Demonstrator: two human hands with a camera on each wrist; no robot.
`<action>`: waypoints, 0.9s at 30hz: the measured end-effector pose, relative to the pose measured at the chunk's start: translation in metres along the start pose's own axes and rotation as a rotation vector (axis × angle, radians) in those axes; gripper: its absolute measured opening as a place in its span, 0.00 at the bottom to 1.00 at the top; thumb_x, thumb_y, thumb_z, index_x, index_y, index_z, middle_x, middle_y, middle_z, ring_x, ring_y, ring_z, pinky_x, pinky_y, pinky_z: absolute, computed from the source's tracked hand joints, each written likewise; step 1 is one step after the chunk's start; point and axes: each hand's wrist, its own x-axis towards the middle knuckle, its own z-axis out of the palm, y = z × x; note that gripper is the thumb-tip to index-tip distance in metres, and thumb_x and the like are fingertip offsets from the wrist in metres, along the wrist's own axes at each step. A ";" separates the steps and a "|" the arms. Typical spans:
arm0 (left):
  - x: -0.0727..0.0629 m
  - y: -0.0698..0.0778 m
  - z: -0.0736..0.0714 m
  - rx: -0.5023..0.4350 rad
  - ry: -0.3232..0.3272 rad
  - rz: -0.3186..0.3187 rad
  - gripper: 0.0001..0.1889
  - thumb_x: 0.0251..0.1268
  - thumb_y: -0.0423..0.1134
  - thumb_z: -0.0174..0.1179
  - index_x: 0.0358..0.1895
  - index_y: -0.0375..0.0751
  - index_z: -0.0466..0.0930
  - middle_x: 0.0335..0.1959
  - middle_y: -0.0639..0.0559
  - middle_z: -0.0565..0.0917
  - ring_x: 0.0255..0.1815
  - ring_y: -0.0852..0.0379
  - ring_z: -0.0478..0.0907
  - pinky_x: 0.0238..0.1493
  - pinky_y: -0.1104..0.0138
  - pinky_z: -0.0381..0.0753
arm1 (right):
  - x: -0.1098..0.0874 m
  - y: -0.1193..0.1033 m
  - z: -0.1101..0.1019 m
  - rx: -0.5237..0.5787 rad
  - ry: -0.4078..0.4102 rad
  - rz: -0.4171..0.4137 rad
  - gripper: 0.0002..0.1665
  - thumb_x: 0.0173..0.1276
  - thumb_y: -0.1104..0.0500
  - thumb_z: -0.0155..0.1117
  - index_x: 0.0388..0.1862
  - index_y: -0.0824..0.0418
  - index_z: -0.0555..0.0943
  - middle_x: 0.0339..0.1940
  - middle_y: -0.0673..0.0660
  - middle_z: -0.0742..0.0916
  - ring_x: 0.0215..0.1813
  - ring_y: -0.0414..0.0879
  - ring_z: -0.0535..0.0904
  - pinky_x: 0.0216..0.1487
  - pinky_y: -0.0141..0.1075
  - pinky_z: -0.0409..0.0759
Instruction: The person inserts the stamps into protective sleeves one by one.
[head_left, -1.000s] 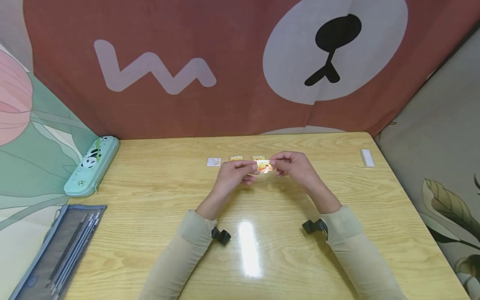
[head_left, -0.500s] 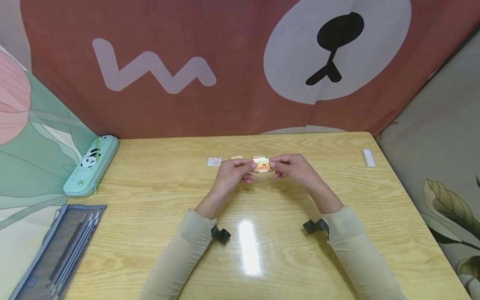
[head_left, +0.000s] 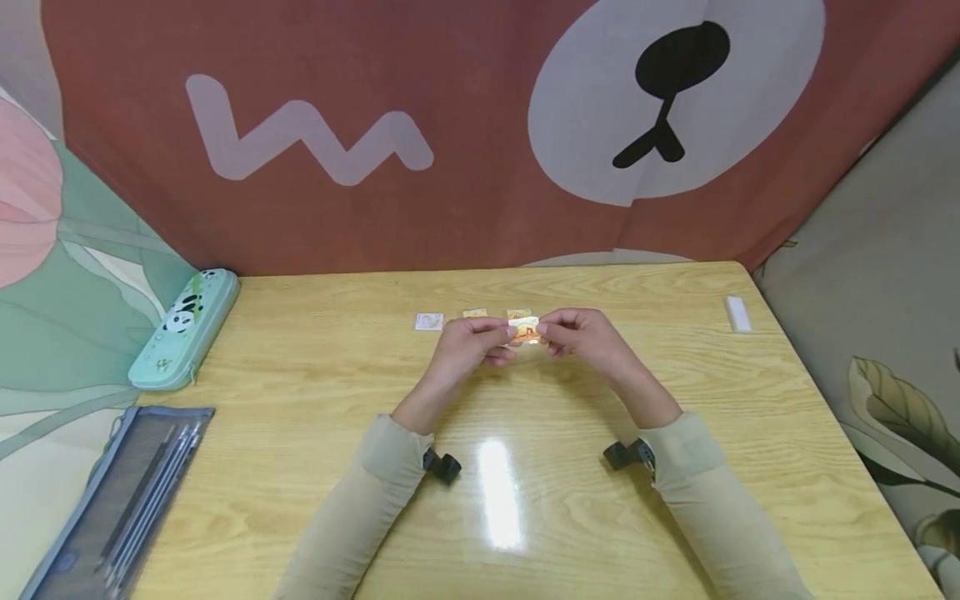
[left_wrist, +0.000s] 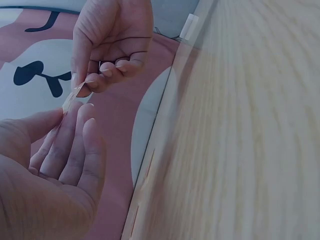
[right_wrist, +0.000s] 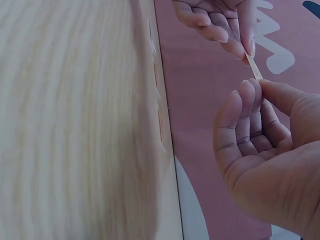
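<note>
A small orange-and-yellow picture card [head_left: 526, 330], about the size of a postage stamp, is held up above the far part of the table. My left hand [head_left: 467, 350] pinches its left edge between thumb and fingers. At the opposite edge, my right hand [head_left: 588, 340] pinches it the same way. Seen nearly edge-on, the thin card [right_wrist: 254, 67] spans the two hands in the right wrist view. Behind the hands, a pale card [head_left: 429, 322] and two yellowish cards, one left [head_left: 475, 313] and one right [head_left: 518, 314], lie in a row, the yellowish ones partly covered.
A mint panda pencil case [head_left: 184, 330] lies at the table's far left corner. Nearer sits a blue-edged mesh pouch [head_left: 150, 500] with several pencils inside. A white block [head_left: 738, 314] rests at the far right. A printed cloth [head_left: 480, 167] hangs behind the wooden table [head_left: 360, 367].
The held card has tilted a little and shifted slightly left, so its picture shows with different glare. Both hands keep their pinch and have barely moved.
</note>
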 end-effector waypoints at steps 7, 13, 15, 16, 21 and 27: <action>0.005 -0.003 0.003 0.008 -0.024 0.003 0.13 0.67 0.34 0.67 0.50 0.30 0.86 0.37 0.42 0.90 0.27 0.61 0.87 0.33 0.69 0.89 | 0.000 0.004 -0.002 0.003 0.001 0.012 0.19 0.77 0.56 0.62 0.55 0.71 0.82 0.37 0.57 0.87 0.36 0.44 0.83 0.45 0.36 0.89; 0.006 -0.003 0.004 0.013 -0.032 0.001 0.12 0.67 0.35 0.67 0.47 0.29 0.87 0.35 0.42 0.90 0.27 0.61 0.88 0.34 0.67 0.90 | -0.001 0.004 -0.002 -0.030 0.000 0.020 0.20 0.77 0.57 0.61 0.56 0.71 0.82 0.41 0.64 0.87 0.36 0.43 0.83 0.46 0.39 0.89; 0.006 -0.003 0.005 0.009 -0.035 0.001 0.11 0.67 0.35 0.67 0.46 0.29 0.87 0.36 0.39 0.90 0.27 0.60 0.88 0.34 0.67 0.90 | -0.001 0.003 -0.002 -0.037 0.006 0.016 0.19 0.76 0.57 0.62 0.55 0.71 0.83 0.39 0.61 0.87 0.36 0.43 0.83 0.46 0.38 0.89; 0.007 -0.003 0.005 0.006 -0.035 -0.003 0.11 0.67 0.35 0.68 0.45 0.29 0.87 0.36 0.38 0.90 0.27 0.60 0.88 0.35 0.67 0.91 | -0.001 0.003 -0.002 -0.037 0.006 0.012 0.19 0.75 0.57 0.62 0.55 0.71 0.83 0.37 0.60 0.87 0.36 0.43 0.83 0.45 0.38 0.89; 0.008 -0.001 0.003 0.010 -0.040 -0.009 0.10 0.66 0.37 0.69 0.44 0.32 0.87 0.35 0.44 0.91 0.32 0.51 0.90 0.41 0.60 0.92 | 0.000 0.001 0.001 -0.024 0.009 0.003 0.18 0.74 0.58 0.63 0.52 0.72 0.83 0.35 0.59 0.86 0.36 0.45 0.83 0.47 0.42 0.89; 0.009 0.000 0.007 0.033 -0.059 0.003 0.10 0.66 0.37 0.68 0.41 0.32 0.88 0.35 0.44 0.90 0.31 0.55 0.90 0.39 0.62 0.91 | 0.000 0.004 -0.001 -0.022 0.024 -0.001 0.16 0.74 0.59 0.63 0.50 0.72 0.82 0.33 0.59 0.86 0.38 0.51 0.85 0.48 0.45 0.90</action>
